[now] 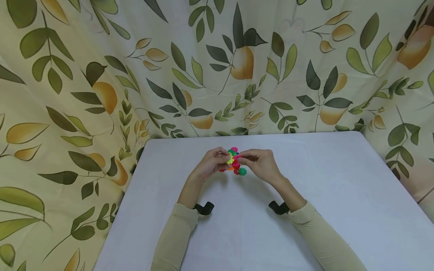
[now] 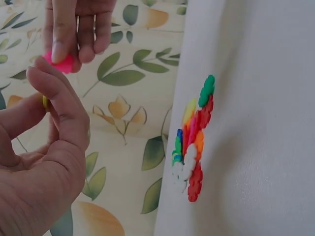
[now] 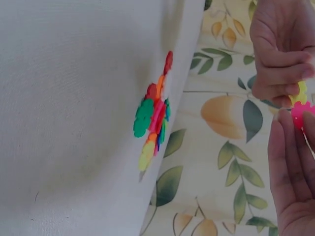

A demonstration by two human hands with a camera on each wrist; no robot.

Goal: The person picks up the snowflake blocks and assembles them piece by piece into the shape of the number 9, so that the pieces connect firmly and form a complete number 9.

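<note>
Near the far edge of the table, my left hand (image 1: 211, 162) pinches a yellow scalloped plastic disc (image 3: 298, 93) between thumb and fingers. Opposite it, my right hand (image 1: 262, 164) pinches a pink disc (image 3: 302, 116) of the same flower-like kind. In the right wrist view the two discs overlap at their edges; whether they interlock I cannot tell. Only the yellow rim shows in the left wrist view, the rest being covered by fingers. Below the hands lies a small pile of similar discs (image 2: 194, 140) in red, green, orange, white, yellow and blue.
A white-covered table (image 1: 234, 233) extends under both arms. Leaf-and-fruit patterned curtain (image 1: 210, 101) hangs behind its far edge and along the sides. Dark wrist mounts (image 1: 204, 208) stick out inward from both forearms.
</note>
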